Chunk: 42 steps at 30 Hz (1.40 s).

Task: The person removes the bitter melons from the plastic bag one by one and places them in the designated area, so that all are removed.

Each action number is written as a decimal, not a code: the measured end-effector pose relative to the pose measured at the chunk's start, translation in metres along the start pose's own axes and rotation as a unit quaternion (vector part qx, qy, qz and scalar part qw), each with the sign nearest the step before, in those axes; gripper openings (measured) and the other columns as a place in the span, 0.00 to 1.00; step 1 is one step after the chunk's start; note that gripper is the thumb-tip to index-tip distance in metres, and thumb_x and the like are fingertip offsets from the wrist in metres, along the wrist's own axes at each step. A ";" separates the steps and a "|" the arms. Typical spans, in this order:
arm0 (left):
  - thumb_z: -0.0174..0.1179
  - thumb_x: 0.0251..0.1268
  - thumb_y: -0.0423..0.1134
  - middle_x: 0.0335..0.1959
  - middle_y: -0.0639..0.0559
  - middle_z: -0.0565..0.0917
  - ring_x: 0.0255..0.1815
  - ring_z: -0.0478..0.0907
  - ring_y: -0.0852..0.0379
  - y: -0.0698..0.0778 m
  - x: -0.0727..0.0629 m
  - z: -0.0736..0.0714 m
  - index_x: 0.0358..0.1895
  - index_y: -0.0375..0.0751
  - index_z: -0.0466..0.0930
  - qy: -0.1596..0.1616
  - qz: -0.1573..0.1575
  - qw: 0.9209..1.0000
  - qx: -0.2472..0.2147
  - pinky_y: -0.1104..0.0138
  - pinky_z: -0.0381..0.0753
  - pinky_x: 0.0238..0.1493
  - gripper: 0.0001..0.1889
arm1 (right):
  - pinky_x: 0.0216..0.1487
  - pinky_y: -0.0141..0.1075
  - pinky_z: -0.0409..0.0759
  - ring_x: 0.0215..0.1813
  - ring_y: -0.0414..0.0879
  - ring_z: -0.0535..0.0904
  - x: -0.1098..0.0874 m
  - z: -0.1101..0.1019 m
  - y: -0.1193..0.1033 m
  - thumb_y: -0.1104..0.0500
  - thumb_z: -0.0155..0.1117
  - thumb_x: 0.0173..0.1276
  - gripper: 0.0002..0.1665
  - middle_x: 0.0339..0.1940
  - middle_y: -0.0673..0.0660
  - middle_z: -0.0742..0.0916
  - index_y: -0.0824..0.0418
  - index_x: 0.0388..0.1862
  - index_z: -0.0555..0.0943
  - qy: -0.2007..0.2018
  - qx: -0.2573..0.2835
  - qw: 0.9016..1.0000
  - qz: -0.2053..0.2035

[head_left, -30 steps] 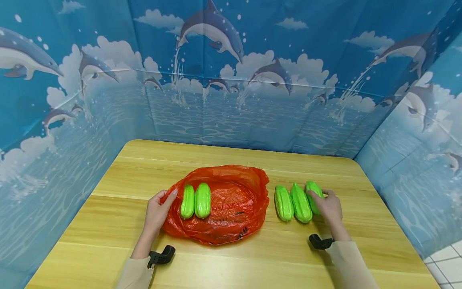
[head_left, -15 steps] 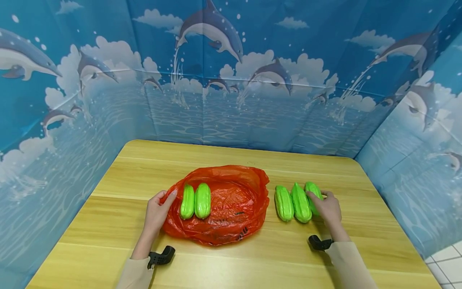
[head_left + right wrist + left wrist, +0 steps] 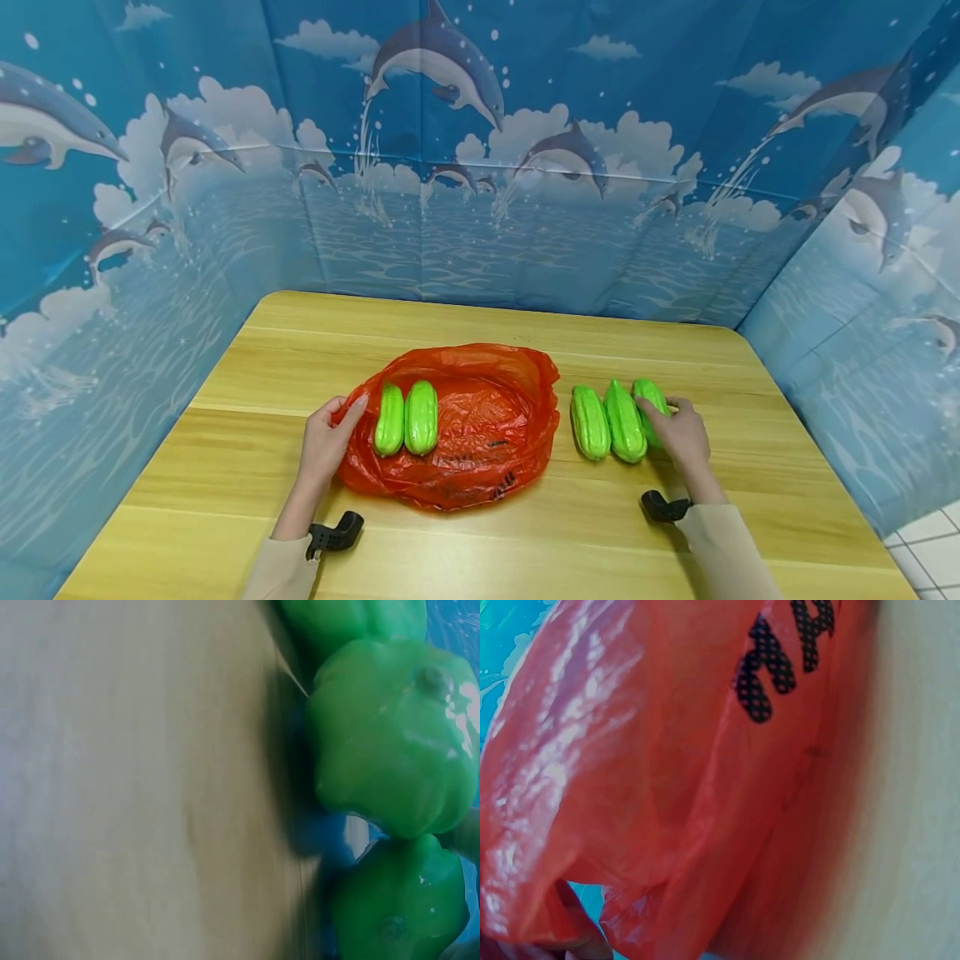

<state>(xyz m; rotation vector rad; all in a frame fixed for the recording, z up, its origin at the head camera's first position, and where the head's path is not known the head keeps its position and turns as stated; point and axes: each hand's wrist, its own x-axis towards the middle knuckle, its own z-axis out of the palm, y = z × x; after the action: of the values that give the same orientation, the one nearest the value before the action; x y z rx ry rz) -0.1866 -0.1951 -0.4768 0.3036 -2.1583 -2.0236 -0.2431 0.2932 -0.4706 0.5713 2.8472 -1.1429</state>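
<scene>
My left hand (image 3: 326,442) pinches the left rim of a red plastic bag (image 3: 487,417) that lies spread on the table. Its fingers (image 3: 589,941) show under the thin film in the left wrist view. On the bag's left part two bright green ridged gourds (image 3: 422,418) lie side by side. To the right of the bag, three more such gourds stand close in a row: a left one (image 3: 590,422), a middle one (image 3: 626,422) and a right one (image 3: 649,400). My right hand (image 3: 682,433) grips the right one between thumb and fingers, hiding part of its side.
Everything rests on a light wooden table (image 3: 480,554). A blue dolphin-print curtain (image 3: 465,225) hangs behind and along both sides. Each wrist wears a black camera mount (image 3: 336,531). White floor tiles (image 3: 918,533) show at the lower right.
The right-hand gourd has shifted slightly left and toward me with my right hand, closer against the middle one. My left hand and the bag stay where they were.
</scene>
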 end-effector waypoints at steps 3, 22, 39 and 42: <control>0.60 0.63 0.54 0.26 0.45 0.77 0.23 0.75 0.57 0.000 0.000 0.000 0.35 0.33 0.75 0.002 0.002 1.000 -0.001 0.69 0.77 0.24 0.23 | 0.49 0.59 0.68 0.59 0.69 0.66 -0.001 0.000 0.000 0.28 0.47 0.64 0.55 0.62 0.77 0.68 0.73 0.69 0.56 -0.003 -0.005 1.000 -0.001; 0.60 0.63 0.55 0.26 0.44 0.77 0.24 0.75 0.56 0.000 0.000 0.000 0.35 0.33 0.75 0.000 0.007 1.000 -0.002 0.69 0.77 0.24 0.23 | 0.45 0.58 0.70 0.57 0.71 0.67 -0.006 -0.005 0.001 0.24 0.43 0.62 0.60 0.61 0.78 0.68 0.75 0.69 0.55 -0.020 -0.040 0.999 -0.004; 0.60 0.63 0.54 0.28 0.43 0.77 0.25 0.75 0.56 0.000 0.000 0.001 0.37 0.33 0.76 -0.005 0.013 1.000 -0.004 0.68 0.78 0.25 0.23 | 0.53 0.58 0.67 0.61 0.70 0.64 -0.004 -0.010 0.008 0.23 0.45 0.60 0.61 0.63 0.78 0.66 0.75 0.69 0.54 -0.035 0.022 0.999 -0.004; 0.60 0.64 0.54 0.29 0.43 0.77 0.25 0.75 0.56 -0.001 0.000 0.001 0.37 0.33 0.76 -0.006 0.013 1.000 -0.004 0.69 0.78 0.25 0.23 | 0.53 0.57 0.67 0.61 0.68 0.64 -0.007 -0.011 0.006 0.23 0.47 0.60 0.62 0.63 0.77 0.65 0.75 0.70 0.53 -0.035 0.031 0.999 -0.007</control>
<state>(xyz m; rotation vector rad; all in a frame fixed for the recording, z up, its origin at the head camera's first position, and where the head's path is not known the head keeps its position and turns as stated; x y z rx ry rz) -0.1864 -0.1943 -0.4773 0.2616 -2.1507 -2.0251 -0.2332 0.3022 -0.4654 0.5037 2.7718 -1.2309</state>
